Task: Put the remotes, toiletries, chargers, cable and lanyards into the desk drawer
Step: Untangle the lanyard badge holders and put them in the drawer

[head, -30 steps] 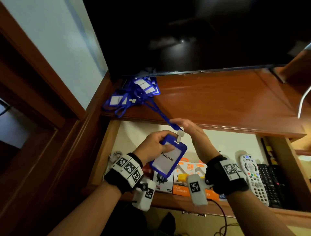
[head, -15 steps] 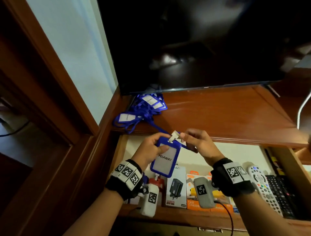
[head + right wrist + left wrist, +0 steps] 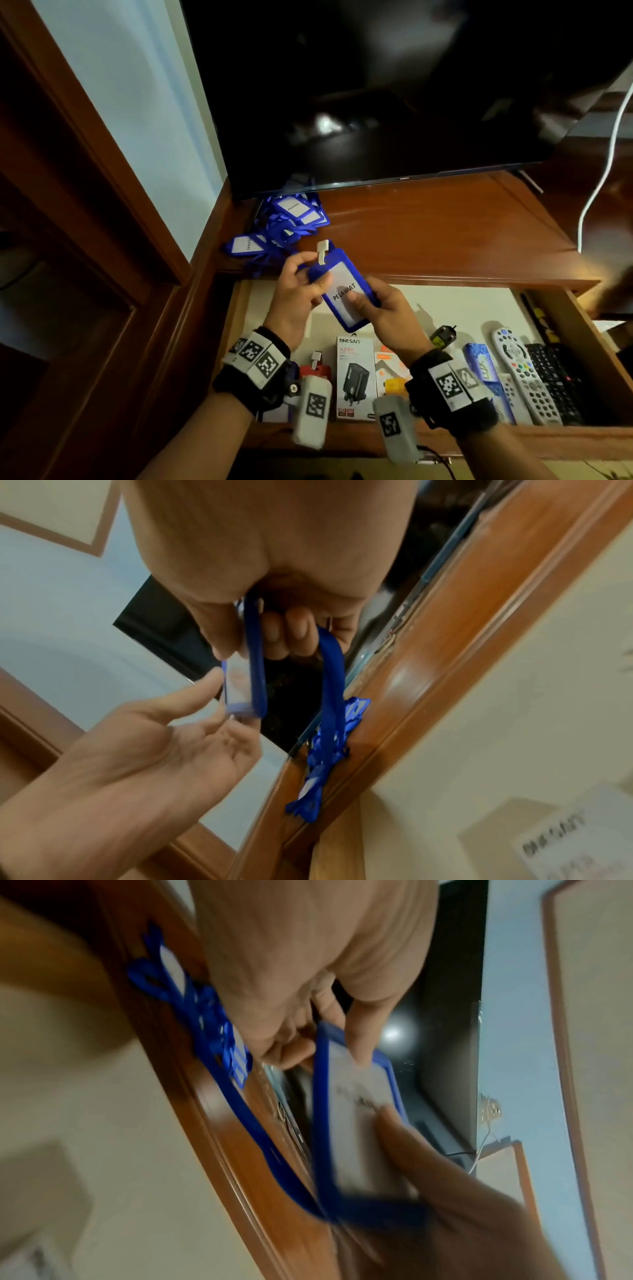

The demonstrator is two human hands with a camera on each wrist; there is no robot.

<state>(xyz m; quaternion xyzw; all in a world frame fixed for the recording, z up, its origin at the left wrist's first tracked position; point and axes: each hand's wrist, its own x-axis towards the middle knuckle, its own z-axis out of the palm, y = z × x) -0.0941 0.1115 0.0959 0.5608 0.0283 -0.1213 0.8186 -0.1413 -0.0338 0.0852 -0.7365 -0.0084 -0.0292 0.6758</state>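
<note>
A blue lanyard badge holder (image 3: 344,291) with a white "PELAWAT" card and a white clip (image 3: 322,251) is held tilted above the open desk drawer (image 3: 428,301). My left hand (image 3: 313,272) pinches its upper end, thumb on the front. My right hand (image 3: 368,301) grips its lower end, thumb on the card. In the right wrist view the blue strap (image 3: 330,674) runs from my right fingers to the pile of blue lanyards (image 3: 281,222) on the desk top. In the drawer lie charger boxes (image 3: 354,373), a plug charger (image 3: 443,337), a blue packet (image 3: 479,370) and remotes (image 3: 524,373).
A dark TV (image 3: 376,102) stands on the desk top just behind the lanyard pile. A white cable (image 3: 603,164) hangs at the right. A black remote (image 3: 555,380) lies by the drawer's right wall. A wooden frame closes the left side.
My right hand has moved from the clip down to the badge's lower end. My left hand has shifted up to the top end, and the badge now tilts the other way.
</note>
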